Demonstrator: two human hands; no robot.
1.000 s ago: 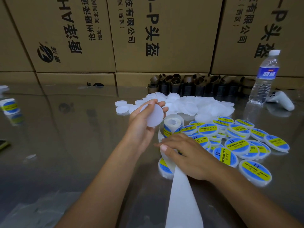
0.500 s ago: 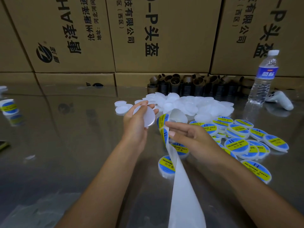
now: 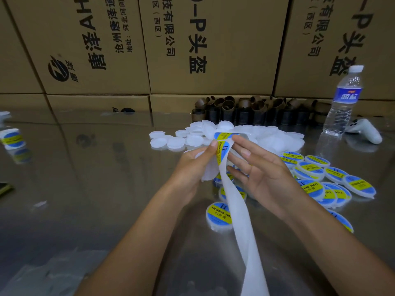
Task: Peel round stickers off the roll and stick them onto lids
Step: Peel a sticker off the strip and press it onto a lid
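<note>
cardboard boxes [image 3: 192,39] wall off the back of the steel table [image 3: 96,189], with brown cardboard cores [image 3: 245,112] crowded at their foot. one water bottle [image 3: 342,103] and one white controller [image 3: 365,132] sit far right, one labelled tub [image 3: 11,137] far left. a heap of blank lids [image 3: 273,139] lies behind the hands. a dozen or so labelled lids [image 3: 316,174] lie to the right, partly hidden by the right arm. left hand [image 3: 190,169] curls round one blank lid [image 3: 208,174] and pinches a sticker [image 3: 220,151] on the liner strip [image 3: 245,242]. right hand [image 3: 265,176] has straight, spread fingers, forefinger on the strip's bend.
</note>
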